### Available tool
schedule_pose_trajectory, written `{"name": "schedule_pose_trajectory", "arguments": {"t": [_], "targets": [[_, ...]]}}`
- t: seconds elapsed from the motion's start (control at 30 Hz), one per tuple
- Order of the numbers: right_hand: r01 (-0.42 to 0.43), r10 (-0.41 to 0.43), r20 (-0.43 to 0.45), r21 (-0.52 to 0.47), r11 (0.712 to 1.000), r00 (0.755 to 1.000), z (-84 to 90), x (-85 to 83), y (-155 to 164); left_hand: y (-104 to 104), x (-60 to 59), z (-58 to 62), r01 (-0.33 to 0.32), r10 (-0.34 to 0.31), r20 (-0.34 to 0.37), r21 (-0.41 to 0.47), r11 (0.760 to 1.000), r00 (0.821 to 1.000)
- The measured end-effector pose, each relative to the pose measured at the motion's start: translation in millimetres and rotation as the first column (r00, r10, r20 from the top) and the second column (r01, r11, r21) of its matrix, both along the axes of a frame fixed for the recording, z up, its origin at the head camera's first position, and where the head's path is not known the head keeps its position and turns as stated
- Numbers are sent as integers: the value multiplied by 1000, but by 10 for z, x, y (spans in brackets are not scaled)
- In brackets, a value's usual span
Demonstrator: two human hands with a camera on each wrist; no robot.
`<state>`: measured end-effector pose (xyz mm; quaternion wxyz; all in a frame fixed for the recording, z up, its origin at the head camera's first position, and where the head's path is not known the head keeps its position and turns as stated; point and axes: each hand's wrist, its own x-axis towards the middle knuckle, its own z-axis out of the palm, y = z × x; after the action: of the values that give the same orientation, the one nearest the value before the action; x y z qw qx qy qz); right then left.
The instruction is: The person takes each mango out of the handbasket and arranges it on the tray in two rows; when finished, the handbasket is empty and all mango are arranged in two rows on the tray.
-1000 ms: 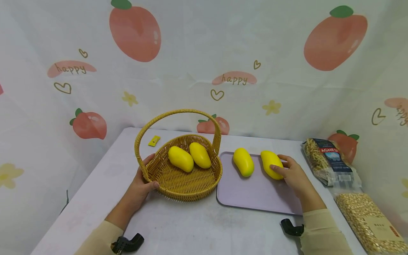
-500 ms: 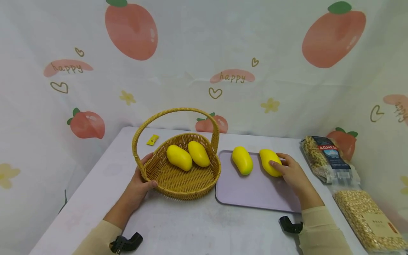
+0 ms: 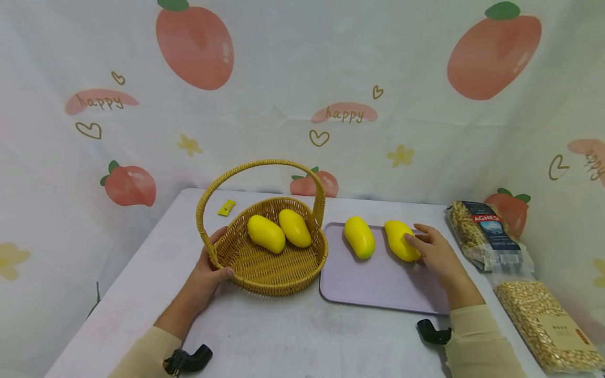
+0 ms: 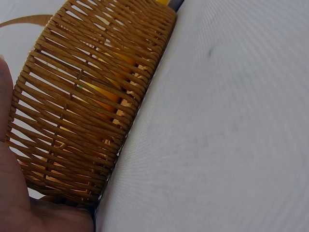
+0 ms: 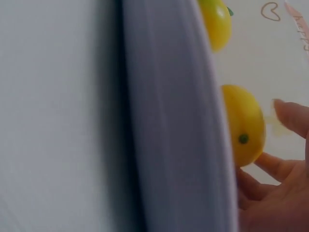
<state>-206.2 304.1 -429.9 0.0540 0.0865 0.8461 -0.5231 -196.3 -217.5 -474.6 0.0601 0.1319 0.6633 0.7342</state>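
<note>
My left hand (image 3: 207, 273) grips the left side of a woven basket (image 3: 279, 286), with the thumb over its rim and the other fingers partly hidden behind its wall. Two yellow mangoes (image 3: 266, 234) lie inside. On the lilac tray (image 3: 373, 289) lie a left mango (image 3: 360, 238) and a right mango (image 3: 400, 242). Beside the right mango is my right hand (image 3: 439, 257). In the right wrist view its thumb stands off the right mango (image 5: 245, 121), while the lower fingers are at its underside; whether they touch it I cannot tell.
A small yellow packet (image 3: 227, 207) lies behind the basket at the left. Along the right table edge are an AGNESI bag (image 3: 489, 236) and a clear pack of pale grains (image 3: 543, 325). A printed curtain (image 3: 264, 68) hangs behind the table.
My right hand has loosened from the right mango, its thumb and fingers spreading and shifting slightly right. The left hand and basket hold still; the head view has tilted a little.
</note>
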Motion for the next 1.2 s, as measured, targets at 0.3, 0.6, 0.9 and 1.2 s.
{"name": "schedule_pose_trajectory", "arguments": {"t": [0.3,0.6,0.9,1.2], "targets": [[45,-53,-55,-133,990,997,148,34,95,-3,-12,-16,2,-2,-8,5,1000,1000],[-145,32,-233,-488,861,972,348,141,151,0,-8,-18,-3,3,-6,-6,1000,1000],[-413,161,-434,-584,699,886,511,214,5,2,2,-14,6,-6,-12,6,1000,1000],[-576,290,-521,-553,602,803,585,276,-341,-3,-1,-21,11,-11,-15,0,1000,1000]]}}
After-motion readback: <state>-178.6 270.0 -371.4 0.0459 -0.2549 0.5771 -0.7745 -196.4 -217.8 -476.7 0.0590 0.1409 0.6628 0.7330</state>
